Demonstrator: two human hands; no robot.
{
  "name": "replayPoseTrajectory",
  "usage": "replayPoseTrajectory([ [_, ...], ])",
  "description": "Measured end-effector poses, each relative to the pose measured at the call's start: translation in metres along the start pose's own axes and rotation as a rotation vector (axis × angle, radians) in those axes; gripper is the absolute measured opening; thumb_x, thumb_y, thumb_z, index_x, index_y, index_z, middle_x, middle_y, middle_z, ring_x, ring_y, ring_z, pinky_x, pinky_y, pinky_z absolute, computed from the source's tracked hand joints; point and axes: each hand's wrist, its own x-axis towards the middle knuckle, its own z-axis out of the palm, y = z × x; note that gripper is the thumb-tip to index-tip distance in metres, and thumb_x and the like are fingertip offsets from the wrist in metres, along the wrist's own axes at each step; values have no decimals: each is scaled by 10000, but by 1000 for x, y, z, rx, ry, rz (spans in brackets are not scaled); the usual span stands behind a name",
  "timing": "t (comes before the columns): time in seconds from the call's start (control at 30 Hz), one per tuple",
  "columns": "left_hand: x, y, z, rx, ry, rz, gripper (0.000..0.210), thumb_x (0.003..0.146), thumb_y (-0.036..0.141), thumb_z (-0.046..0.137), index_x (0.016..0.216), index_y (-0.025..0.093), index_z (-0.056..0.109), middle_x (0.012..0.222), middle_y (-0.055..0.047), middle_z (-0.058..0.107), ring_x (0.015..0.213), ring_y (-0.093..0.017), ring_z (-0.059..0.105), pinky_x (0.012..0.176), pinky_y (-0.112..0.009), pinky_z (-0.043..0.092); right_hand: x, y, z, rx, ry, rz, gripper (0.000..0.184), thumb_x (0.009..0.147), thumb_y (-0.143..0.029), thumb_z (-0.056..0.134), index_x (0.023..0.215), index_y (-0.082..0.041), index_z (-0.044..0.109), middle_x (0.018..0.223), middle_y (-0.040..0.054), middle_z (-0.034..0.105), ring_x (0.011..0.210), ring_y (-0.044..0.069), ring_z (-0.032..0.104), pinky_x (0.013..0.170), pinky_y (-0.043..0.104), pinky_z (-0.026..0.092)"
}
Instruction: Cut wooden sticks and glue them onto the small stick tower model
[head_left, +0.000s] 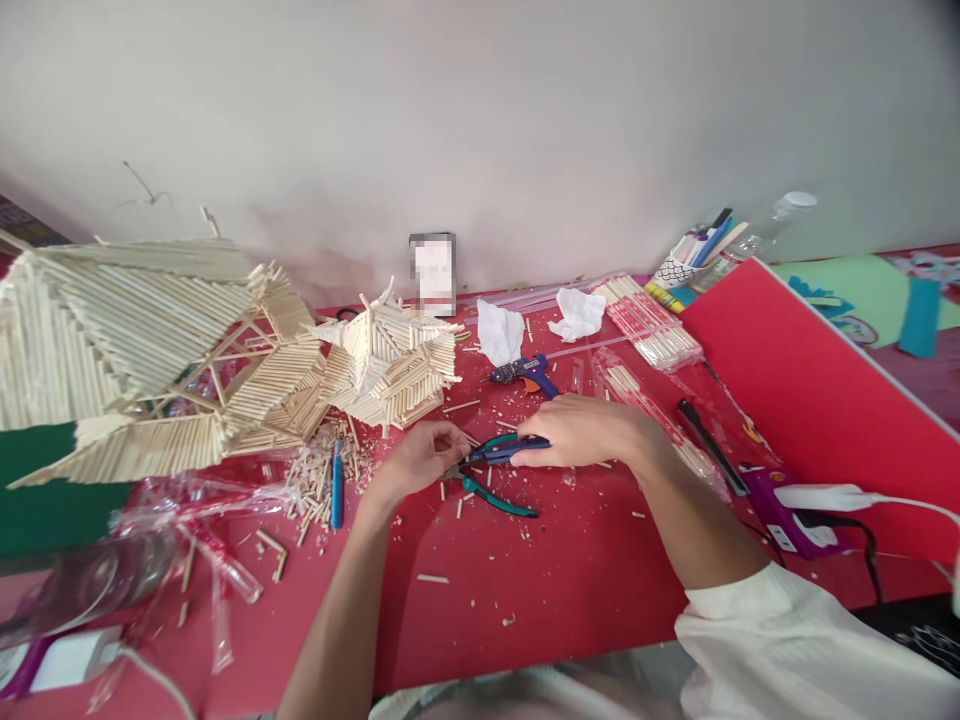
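My right hand is closed around the handles of dark blue pliers, whose jaws point left. Close to those jaws, the fingers of my left hand are pinched together; what they hold, if anything, is too small to make out. Teal-handled pliers lie on the red table just under and beside the blue pair, partly covered by it. Left of my hands stands a small pavilion-like model of thin wooden sticks, joined to a larger stick-built roof structure.
A glue gun lies beyond my right hand, near crumpled tissues. Bundled sticks sit at the back right, by a purple power strip. Cut stick pieces surround a blue pen-like tool. A red board leans right.
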Motion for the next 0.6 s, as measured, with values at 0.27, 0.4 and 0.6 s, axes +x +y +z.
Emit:
replayPoseTrajectory([
  [0.27, -6, 11, 2, 120, 45, 6, 239, 884, 360, 609, 880, 160, 739, 824, -61, 731, 692, -152, 603, 644, -263, 474, 2, -2, 2, 3, 16, -17, 511, 973, -637, 454, 857, -206, 704, 799, 91, 727, 670, 222, 629, 600, 316, 292],
  [0.4, -9, 16, 2, 130, 53, 4, 226, 882, 346, 599, 843, 164, 727, 782, -50, 711, 658, -144, 582, 609, -252, 456, 1, -3, 1, -11, 29, -27, 511, 980, -632, 452, 838, -206, 697, 787, 88, 726, 671, 223, 632, 608, 318, 301],
  [0.6, -8, 10, 1, 168, 71, -6, 208, 888, 331, 596, 822, 169, 709, 723, -37, 691, 648, -154, 611, 612, -259, 466, 2, -8, 3, -119, 72, -32, 522, 991, -629, 444, 859, -193, 701, 807, 109, 735, 690, 244, 641, 637, 340, 323],
])
